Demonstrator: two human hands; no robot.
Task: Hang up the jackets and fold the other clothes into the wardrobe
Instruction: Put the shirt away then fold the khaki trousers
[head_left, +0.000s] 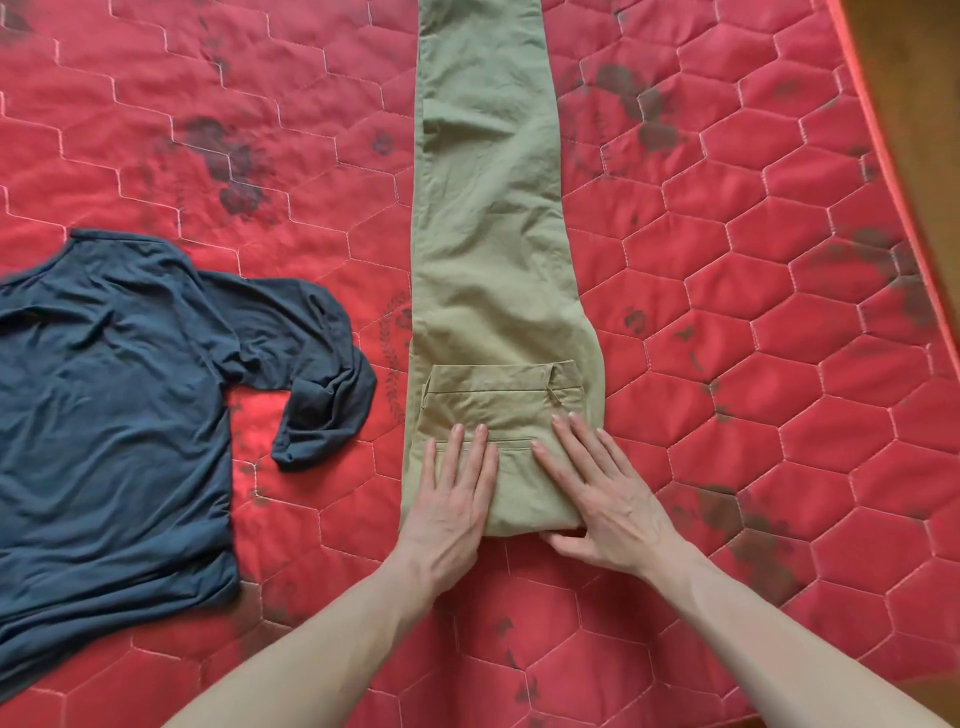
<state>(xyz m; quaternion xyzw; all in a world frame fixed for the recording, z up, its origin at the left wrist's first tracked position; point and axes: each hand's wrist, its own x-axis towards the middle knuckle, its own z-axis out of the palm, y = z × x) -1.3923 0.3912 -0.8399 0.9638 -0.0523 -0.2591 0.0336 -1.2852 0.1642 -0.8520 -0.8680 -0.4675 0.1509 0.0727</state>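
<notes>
i'm pressing my left hand (457, 493) and right hand (597, 499), fingers flat and holding nothing, on the olive cotton trousers (493, 234), setting the waistband fold near the red quilted mattress (779, 364)'s near edge.

Both bare forearms reach forward from the lower edge of the view and draw closer toward the wrists. The left hand (457, 491) lies flat, palm down, fingers straight and close together on the near end of the trousers (488, 218). The right hand (602, 499) lies flat beside it, fingers spread slightly, thumb tucked against the trousers' near folded edge.
</notes>
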